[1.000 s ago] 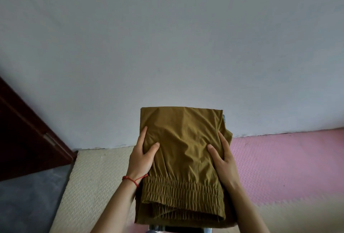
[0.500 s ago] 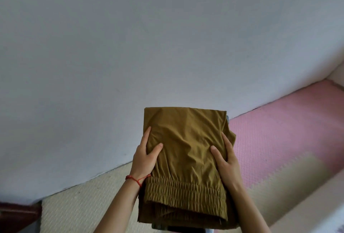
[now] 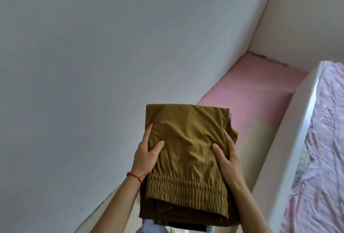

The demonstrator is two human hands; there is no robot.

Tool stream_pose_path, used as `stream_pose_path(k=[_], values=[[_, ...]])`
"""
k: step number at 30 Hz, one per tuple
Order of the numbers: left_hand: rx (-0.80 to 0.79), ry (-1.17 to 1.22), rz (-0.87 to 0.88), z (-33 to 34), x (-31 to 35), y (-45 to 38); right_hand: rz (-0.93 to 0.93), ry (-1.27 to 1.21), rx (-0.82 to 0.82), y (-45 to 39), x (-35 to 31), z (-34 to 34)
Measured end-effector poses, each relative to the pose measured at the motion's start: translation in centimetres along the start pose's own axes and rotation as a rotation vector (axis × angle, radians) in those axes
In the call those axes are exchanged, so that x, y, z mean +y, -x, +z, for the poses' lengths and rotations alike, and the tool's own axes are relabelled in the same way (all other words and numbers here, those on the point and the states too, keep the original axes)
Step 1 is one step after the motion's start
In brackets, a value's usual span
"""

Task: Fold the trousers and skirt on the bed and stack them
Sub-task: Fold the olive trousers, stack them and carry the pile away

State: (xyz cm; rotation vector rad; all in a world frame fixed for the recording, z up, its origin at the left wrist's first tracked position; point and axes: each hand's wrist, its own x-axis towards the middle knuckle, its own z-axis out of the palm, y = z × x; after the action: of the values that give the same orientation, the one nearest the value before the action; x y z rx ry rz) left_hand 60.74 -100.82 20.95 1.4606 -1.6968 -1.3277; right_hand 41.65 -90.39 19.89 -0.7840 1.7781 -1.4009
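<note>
A folded olive-brown garment with an elastic waistband (image 3: 188, 150) is held in the air in front of me, waistband toward me. My left hand (image 3: 147, 154) grips its left edge, thumb on top, fingers underneath. My right hand (image 3: 227, 158) grips its right edge the same way. Under the brown garment a sliver of pale blue fabric (image 3: 149, 226) and a dark strip show at the bottom; what they are is hidden. The bed (image 3: 320, 149) with a pink crumpled sheet lies at the right edge.
A white wall (image 3: 93, 65) fills the left and top. Pink and cream foam floor mats (image 3: 255, 106) run between the wall and the bed's white side panel (image 3: 290, 150). A room corner sits at the upper right.
The view has swung to the right: the dark door at the left is gone and the bed has come into sight. Both hands keep the same hold on the folded garment.
</note>
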Motion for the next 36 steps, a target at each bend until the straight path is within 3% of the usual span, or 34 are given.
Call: stream_pose_path(k=[10, 17, 28, 36], values=[[-0.338, -0.071, 0.094, 11.3, 5.7, -9.6, 0.081, -0.036, 0.378, -5.1, 1.4, -8.4], [-0.475, -0.074, 0.169, 18.6, 10.3, -20.1, 0.076, -0.04, 0.564, -14.7, 1.0, -12.1], [-0.566, -0.089, 0.244, 27.7, 19.3, -36.2, 0.086, -0.061, 0.661, -31.3, -3.1, -17.8], [-0.576, -0.065, 0.223, 37.9, 24.1, -45.3, 0.101, -0.058, 0.67, -43.1, -3.3, -25.7]])
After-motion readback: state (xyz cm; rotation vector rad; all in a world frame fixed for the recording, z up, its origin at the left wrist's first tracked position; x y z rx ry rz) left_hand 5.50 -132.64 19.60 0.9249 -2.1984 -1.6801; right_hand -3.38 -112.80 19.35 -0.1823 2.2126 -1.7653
